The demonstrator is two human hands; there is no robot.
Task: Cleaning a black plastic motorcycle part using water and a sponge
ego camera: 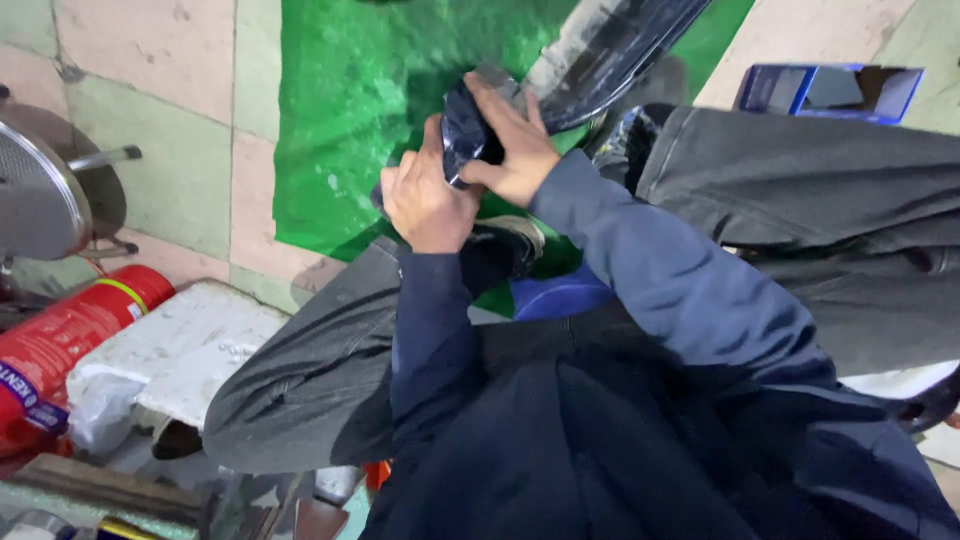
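Observation:
Both my hands meet over my knees, above a green mat (pixel 350 110). My left hand (pixel 425 200) grips the lower end of a dark, shiny crumpled piece of plastic or fabric (pixel 462 130). My right hand (pixel 512 140) is closed over its upper part, fingers wrapped across it. A long dark glossy panel (pixel 610 50) runs up to the right behind my hands; whether the crumpled piece joins it is hidden by my fingers. My dark blue sleeves and grey trousers fill the lower frame.
A red fire extinguisher (pixel 60 340) lies at the left beside a white block (pixel 190 345). A round metal fan guard (pixel 35 195) stands at far left. A blue open box (pixel 830 90) sits top right on the tiled floor.

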